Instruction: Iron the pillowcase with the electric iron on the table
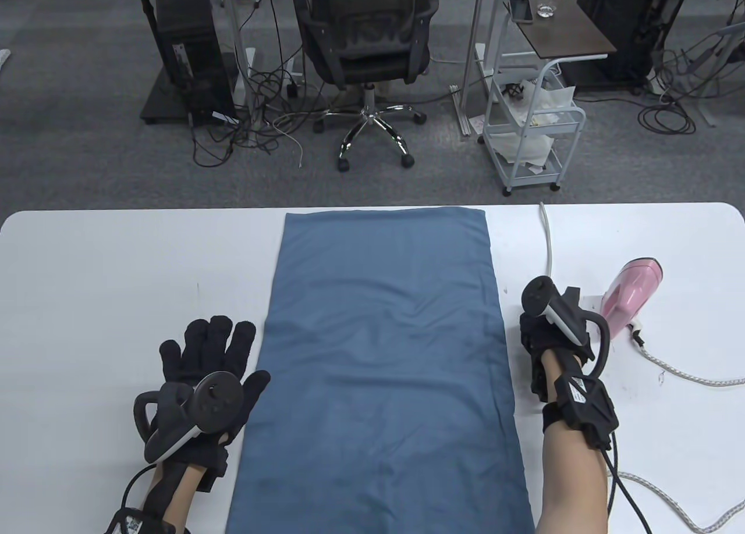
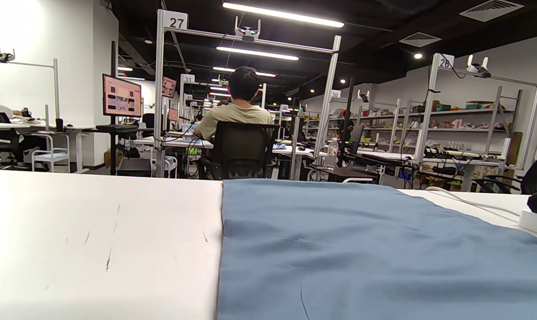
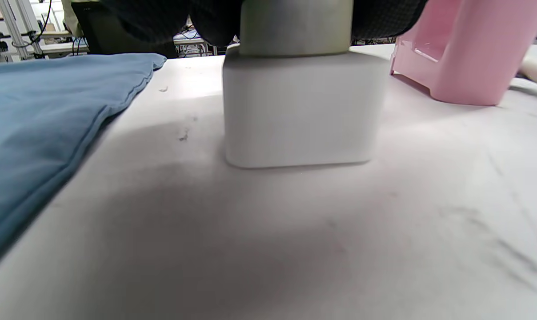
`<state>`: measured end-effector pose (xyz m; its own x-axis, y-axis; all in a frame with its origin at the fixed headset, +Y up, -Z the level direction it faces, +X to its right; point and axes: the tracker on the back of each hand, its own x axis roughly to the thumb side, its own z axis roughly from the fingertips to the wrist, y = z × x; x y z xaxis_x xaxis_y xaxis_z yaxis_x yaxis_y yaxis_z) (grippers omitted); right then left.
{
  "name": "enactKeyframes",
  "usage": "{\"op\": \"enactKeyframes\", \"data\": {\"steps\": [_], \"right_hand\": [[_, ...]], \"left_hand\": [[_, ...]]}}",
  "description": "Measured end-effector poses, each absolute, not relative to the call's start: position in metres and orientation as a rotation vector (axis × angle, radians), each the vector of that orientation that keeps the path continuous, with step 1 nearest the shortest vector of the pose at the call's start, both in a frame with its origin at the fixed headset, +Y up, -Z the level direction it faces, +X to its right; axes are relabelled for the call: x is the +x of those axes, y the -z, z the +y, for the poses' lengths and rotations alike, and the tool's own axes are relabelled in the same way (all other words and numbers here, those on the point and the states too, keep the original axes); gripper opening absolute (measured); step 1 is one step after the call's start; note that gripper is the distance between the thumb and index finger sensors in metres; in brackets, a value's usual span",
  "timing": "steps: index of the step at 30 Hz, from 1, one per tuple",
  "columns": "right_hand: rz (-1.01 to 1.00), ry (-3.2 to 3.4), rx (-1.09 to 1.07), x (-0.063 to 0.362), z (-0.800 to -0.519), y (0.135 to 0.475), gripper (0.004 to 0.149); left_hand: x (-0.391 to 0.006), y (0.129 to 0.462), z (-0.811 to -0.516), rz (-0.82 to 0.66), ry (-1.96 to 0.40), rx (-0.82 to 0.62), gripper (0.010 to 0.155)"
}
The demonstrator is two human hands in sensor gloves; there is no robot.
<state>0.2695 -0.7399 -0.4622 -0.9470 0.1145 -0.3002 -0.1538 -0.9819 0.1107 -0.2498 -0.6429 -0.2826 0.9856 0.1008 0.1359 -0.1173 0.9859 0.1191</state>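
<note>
A blue pillowcase (image 1: 384,359) lies flat along the middle of the white table (image 1: 116,255); it also shows in the left wrist view (image 2: 362,249) and the right wrist view (image 3: 42,115). A pink iron (image 1: 631,289) stands on the table at the right, seen close in the right wrist view (image 3: 468,53). My left hand (image 1: 215,353) rests flat on the table with fingers spread, just left of the pillowcase. My right hand (image 1: 532,333) is between the pillowcase and the iron. Its fingers (image 3: 162,18) grip a pale plug (image 3: 295,26) seated on a white socket block (image 3: 299,111).
A white cable (image 1: 548,243) runs from the right hand to the table's far edge. The iron's braided cord (image 1: 681,371) trails over the right of the table. An office chair (image 1: 366,39) and a white cart (image 1: 532,132) stand beyond the far edge.
</note>
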Motion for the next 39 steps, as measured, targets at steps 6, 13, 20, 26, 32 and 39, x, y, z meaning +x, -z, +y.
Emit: {"op": "enactKeyframes", "data": {"steps": [6, 13, 20, 26, 32, 39], "right_hand": [[0.287, -2.941, -0.401, 0.269, -0.739, 0.463, 0.063], [-0.030, -2.736, -0.309, 0.282, -0.713, 0.434, 0.060], [-0.506, -2.449, -0.448, 0.333, -0.674, 0.378, 0.060], [-0.624, -2.180, -0.695, 0.380, -0.691, 0.355, 0.062], [-0.435, -2.059, -0.778, 0.404, -0.727, 0.363, 0.070], [-0.295, -2.037, -0.823, 0.404, -0.749, 0.387, 0.080]], "left_hand": [[-0.247, 0.282, -0.643, -0.138, -0.106, 0.130, 0.076], [-0.242, 0.278, -0.640, -0.157, -0.111, 0.147, 0.076], [-0.239, 0.278, -0.643, -0.173, -0.112, 0.132, 0.076], [-0.239, 0.279, -0.644, -0.172, -0.111, 0.130, 0.076], [-0.243, 0.281, -0.645, -0.154, -0.110, 0.129, 0.076], [-0.245, 0.283, -0.648, -0.135, -0.097, 0.117, 0.076]]}}
